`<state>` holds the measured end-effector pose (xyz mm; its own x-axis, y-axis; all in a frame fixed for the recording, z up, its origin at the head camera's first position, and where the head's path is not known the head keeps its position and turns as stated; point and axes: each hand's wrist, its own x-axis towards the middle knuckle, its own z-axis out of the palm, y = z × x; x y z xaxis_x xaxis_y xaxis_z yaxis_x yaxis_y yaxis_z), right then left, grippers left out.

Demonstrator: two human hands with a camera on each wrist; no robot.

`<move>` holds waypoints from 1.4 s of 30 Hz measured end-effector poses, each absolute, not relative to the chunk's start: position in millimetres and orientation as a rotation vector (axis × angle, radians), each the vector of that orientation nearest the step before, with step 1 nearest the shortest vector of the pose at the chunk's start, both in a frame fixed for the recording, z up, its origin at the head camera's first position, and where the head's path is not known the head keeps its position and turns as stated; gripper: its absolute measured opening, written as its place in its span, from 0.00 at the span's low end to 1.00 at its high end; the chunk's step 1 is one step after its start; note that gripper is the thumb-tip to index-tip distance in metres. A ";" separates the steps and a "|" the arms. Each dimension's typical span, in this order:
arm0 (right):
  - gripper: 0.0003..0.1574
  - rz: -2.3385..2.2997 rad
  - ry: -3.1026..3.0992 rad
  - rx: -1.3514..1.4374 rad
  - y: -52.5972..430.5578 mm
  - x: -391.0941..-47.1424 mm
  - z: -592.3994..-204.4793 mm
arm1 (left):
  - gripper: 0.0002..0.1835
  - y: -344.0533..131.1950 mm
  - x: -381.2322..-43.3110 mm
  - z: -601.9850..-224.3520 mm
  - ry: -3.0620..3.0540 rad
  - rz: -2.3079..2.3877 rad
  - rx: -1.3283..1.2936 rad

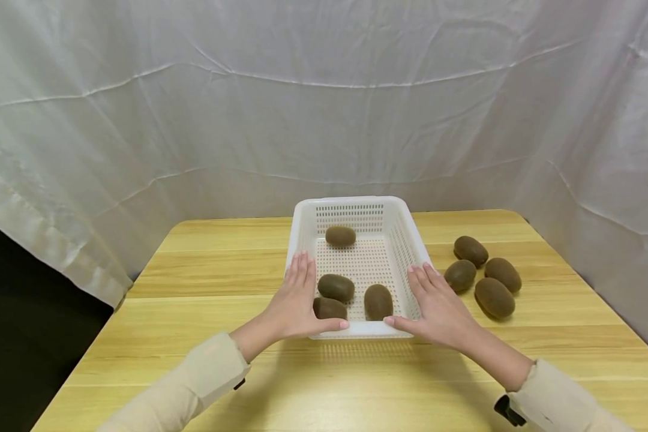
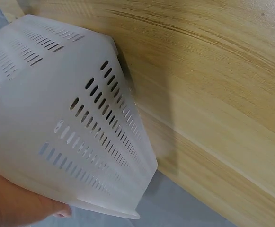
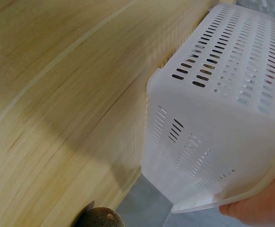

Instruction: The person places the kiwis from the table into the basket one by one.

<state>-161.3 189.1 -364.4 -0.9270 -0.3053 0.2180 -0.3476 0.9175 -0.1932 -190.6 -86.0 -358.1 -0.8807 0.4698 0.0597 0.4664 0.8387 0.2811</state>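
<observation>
A white perforated plastic basket [image 1: 362,329] stands on the wooden table with several brown kiwis inside. One kiwi [image 1: 341,236] lies near its back wall; another kiwi [image 1: 378,302] is at the front. My left hand [image 1: 298,303] rests on the front left corner, fingers straight along the side rim and thumb on the front rim. At the opposite front corner, my right hand [image 1: 437,306] lies the same way. Both wrist views show the basket's slotted outer walls, with fingers right at the rim. The left hand partly hides a kiwi [image 1: 330,308].
Several loose kiwis [image 1: 495,298] lie together on the table [image 1: 205,312] right of the basket. A pale curtain [image 1: 324,132] hangs behind and at the sides. Past the table's left edge is a dark area.
</observation>
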 end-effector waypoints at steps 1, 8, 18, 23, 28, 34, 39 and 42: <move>0.63 0.342 -2.896 0.497 189.1 -161.1 -364.3 | 0.68 -86.4 -190.3 -358.2 3.005 0.456 0.758; 0.62 0.427 -2.879 0.490 189.7 -159.4 -363.6 | 0.68 -89.5 -190.1 -358.9 3.009 0.452 0.729; 0.42 0.999 -2.523 0.516 211.3 -161.1 -368.6 | 0.68 -88.0 -190.5 -359.9 3.017 0.428 0.691; 0.38 0.962 -2.414 0.478 229.5 -161.8 -373.0 | 0.68 -88.6 -189.3 -359.5 3.019 0.429 0.657; 0.36 0.894 -2.309 0.432 250.0 -165.5 -385.3 | 0.68 -88.3 -189.8 -360.0 3.006 0.415 0.654; 0.37 0.812 -2.257 0.309 275.5 -166.7 -399.8 | 0.67 -87.9 -189.6 -359.8 2.995 0.405 0.665; 0.36 0.820 -2.324 0.154 295.5 -162.6 -410.3 | 0.67 -88.1 -189.8 -359.5 2.992 0.393 0.666; 0.37 0.835 -2.364 0.094 304.1 -160.0 -416.3 | 0.67 -88.4 -189.9 -359.4 2.993 0.387 0.669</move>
<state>-160.0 304.1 -416.3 -0.8038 0.1330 0.5799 -0.2607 0.7974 -0.5442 -189.9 -88.4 -359.4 -0.9050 0.4253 0.0054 0.4127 0.8749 0.2534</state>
